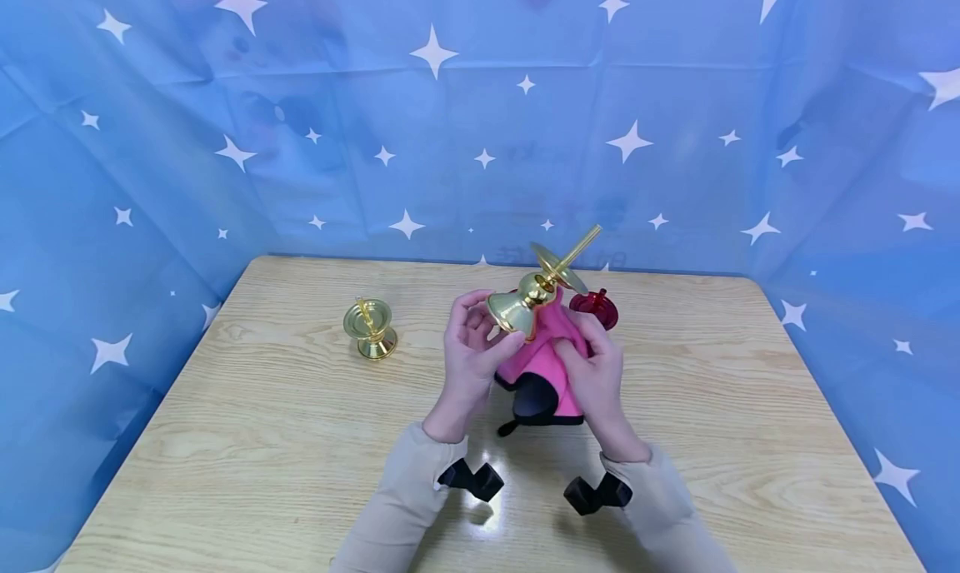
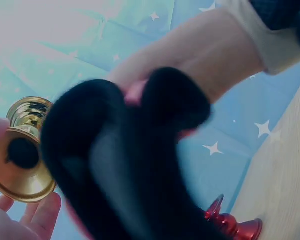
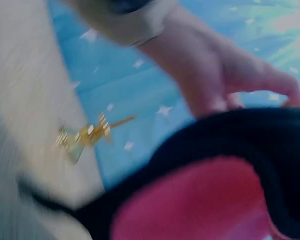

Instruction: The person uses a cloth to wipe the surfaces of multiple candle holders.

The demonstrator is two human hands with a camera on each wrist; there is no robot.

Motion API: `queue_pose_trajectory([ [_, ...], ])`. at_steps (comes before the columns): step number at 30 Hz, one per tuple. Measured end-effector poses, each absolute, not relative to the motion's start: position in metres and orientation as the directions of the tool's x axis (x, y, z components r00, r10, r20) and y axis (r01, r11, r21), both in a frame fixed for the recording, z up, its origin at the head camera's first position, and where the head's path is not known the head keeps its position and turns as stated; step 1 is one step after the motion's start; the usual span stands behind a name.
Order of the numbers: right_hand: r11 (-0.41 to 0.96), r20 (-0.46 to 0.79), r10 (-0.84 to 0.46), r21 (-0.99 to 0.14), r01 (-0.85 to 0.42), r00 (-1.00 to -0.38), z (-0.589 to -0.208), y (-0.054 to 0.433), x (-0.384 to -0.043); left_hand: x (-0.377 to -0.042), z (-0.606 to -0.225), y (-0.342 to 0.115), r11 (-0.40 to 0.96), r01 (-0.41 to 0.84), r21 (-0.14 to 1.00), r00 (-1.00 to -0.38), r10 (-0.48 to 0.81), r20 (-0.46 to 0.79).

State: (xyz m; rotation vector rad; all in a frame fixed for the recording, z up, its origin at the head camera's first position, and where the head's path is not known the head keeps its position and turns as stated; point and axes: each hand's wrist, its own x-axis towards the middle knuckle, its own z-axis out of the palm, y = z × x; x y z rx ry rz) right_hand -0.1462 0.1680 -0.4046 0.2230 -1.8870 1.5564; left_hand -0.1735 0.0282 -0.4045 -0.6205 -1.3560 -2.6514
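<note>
In the head view, my left hand (image 1: 474,348) grips a gold candlestick (image 1: 516,313) by its flared base. The candlestick is tilted up to the right, its dish and thin rod above the table. The base's hollow underside (image 2: 37,186) faces the left wrist camera, with a dark round patch inside. My right hand (image 1: 596,371) pinches a pink cloth piece (image 1: 551,361) with black trim and a short black tab. The cloth's top comes up right beside the candlestick's stem. Dark edging of the cloth (image 2: 140,165) blocks much of the left wrist view.
A second gold candlestick (image 1: 377,345) stands on the left of the wooden table (image 1: 300,440). Behind my right hand stands a red candle holder (image 1: 595,311), partly covered. A blue star-patterned curtain (image 1: 480,123) surrounds the table's back and sides.
</note>
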Motion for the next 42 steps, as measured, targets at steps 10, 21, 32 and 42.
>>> queue_pose_trajectory([
  [10,0.172,0.234,0.208,-0.965,-0.200,-0.950,-0.384,0.174,-0.143,-0.172,-0.407,0.033,-0.548,0.321,0.772,-0.899,0.079,0.430],
  [21,0.214,0.433,0.109,-0.889,-0.404,-0.895,-0.379,0.177,-0.123,-0.181,-0.410,0.033,-0.464,0.433,0.773,-0.877,-0.020,0.480],
  [32,0.555,0.819,0.075,-0.508,-0.659,-0.568,-0.353,0.157,-0.121,-0.173,-0.399,0.026,-0.151,0.638,0.755,-0.765,-0.018,0.643],
  [42,0.734,0.810,-0.143,-0.299,-0.609,-0.569,-0.351,0.152,-0.127,-0.184,-0.417,0.029,0.043,0.821,0.569,-0.568,-0.038,0.822],
])
